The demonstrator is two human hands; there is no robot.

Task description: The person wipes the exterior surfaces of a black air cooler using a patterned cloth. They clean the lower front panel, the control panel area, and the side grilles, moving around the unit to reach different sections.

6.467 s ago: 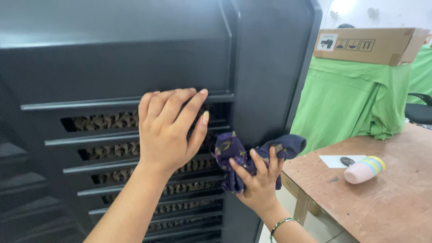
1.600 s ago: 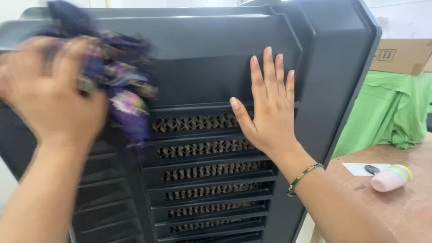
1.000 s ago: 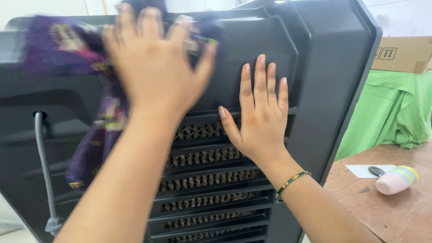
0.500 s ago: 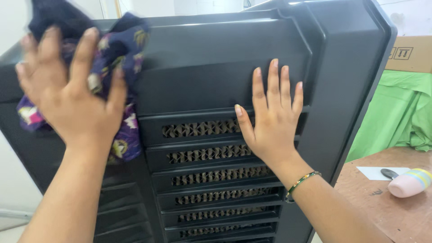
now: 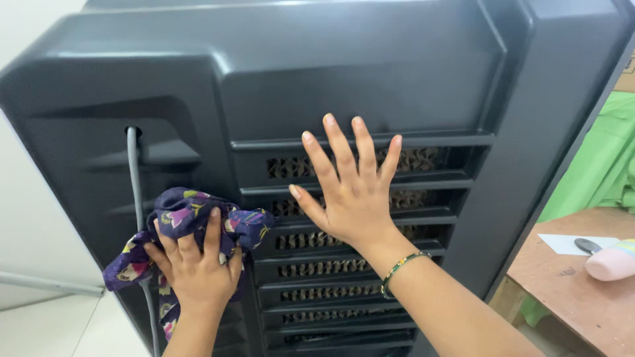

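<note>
Up close, a tall dark grey air cooler (image 5: 370,73) fills the view, its slatted rear vents (image 5: 344,264) showing brown honeycomb pads. Beside it on the right stands a wooden desk (image 5: 562,291) carrying a white paper (image 5: 562,243) and a pink bottle (image 5: 610,262). A grey cable (image 5: 135,198) runs down the cooler's left side. The right hand (image 5: 350,192), fingers spread wide, lies flat on the vents. The left hand (image 5: 195,268) presses a purple patterned cloth (image 5: 182,218) against the casing beside the cable, fingers curled over it.
</note>
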